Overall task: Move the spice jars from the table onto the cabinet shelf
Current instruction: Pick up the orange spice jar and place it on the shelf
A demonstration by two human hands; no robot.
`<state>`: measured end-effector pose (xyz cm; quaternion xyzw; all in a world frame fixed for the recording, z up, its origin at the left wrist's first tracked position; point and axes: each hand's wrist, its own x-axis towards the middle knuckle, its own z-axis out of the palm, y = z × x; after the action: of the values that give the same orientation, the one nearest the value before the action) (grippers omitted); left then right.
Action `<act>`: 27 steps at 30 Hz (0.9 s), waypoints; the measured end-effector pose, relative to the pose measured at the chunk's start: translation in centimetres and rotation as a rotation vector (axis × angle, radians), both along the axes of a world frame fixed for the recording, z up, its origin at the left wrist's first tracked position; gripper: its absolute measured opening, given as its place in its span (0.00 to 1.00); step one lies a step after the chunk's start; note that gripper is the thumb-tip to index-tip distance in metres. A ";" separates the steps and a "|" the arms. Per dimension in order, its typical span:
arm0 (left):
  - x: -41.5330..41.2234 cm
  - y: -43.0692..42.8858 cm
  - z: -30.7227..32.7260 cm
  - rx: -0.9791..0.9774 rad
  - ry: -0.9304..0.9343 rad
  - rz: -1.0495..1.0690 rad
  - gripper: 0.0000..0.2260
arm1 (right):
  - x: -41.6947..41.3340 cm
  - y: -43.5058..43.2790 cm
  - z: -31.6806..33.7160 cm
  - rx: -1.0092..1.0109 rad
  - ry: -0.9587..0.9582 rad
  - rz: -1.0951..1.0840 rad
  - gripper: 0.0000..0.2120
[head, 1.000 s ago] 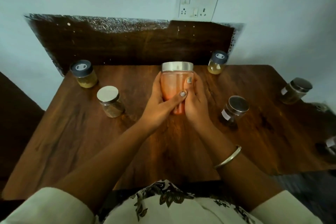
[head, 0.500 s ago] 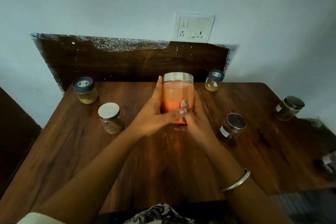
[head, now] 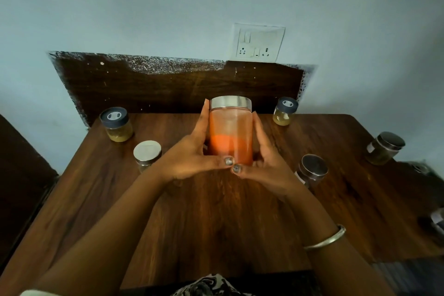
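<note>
While smaller spice jars (head: 147, 155) stand to either side of the hands, the left hand (head: 192, 154) and right hand (head: 266, 168) clasp the upright orange-powder jar (head: 231, 132) over the table (head: 216, 218), lid upward.

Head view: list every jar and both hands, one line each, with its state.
Orange jar: upright, lidded, held between both hands.
Left hand: shut on the orange jar.
Right hand: shut on the orange jar.
Two dark-capped jars: upright, closed, on the table.
Three steel-lidded jars: closed, on the table.
</note>
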<state>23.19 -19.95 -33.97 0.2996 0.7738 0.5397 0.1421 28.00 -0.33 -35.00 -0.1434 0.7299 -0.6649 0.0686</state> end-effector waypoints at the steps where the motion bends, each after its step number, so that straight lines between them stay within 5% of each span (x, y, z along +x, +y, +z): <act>1: -0.1 -0.2 0.2 -0.066 0.033 0.010 0.55 | -0.1 -0.1 0.0 0.014 0.027 -0.005 0.53; 11: -0.3 -0.9 0.3 0.060 -0.038 0.032 0.52 | -0.7 0.3 0.4 0.018 -0.095 0.030 0.44; 20: -0.4 -0.6 0.1 -0.045 0.039 0.040 0.58 | -1.1 -0.5 0.2 0.067 0.048 -0.075 0.49; 27: -0.3 -1.1 -0.1 0.149 -0.037 0.033 0.56 | -1.2 0.0 1.5 0.068 -0.017 0.017 0.50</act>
<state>22.87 -21.06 -34.04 0.2865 0.7337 0.6034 0.1245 26.76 -0.37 -33.50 -0.1417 0.7503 -0.6401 0.0853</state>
